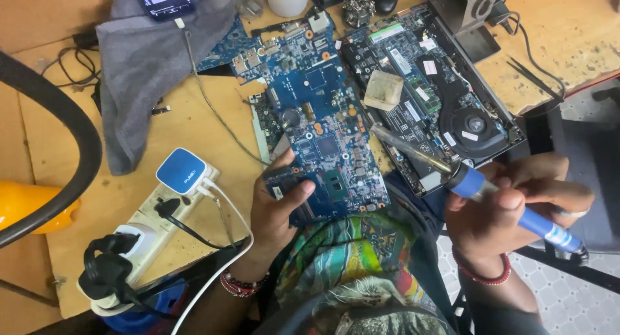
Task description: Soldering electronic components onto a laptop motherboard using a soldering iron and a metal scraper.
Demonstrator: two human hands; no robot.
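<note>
Down at the near edge of the worktop (194,125), my left hand (278,209) is clamped on the lower corner of the blue circuit board (320,125), thumb on top, holding it flat w/ the chips facing up. My right hand (516,209) is closed around the blue-handled soldering iron (475,186), its metal tip lying over the gap btwn the board and the opened laptop chassis (445,96), not touching a joint yet. Looks like the step is lining up the tip on the board; next move prob. needs a steady board and a small, careful swing of the tip leftward. Yellowed sponge block (383,90) sits just beside the tip's path. Grey cloth (145,64) lies well apart at left, power strip (161,212) w/ white cable (223,244) near my left wrist, could snag.
</note>
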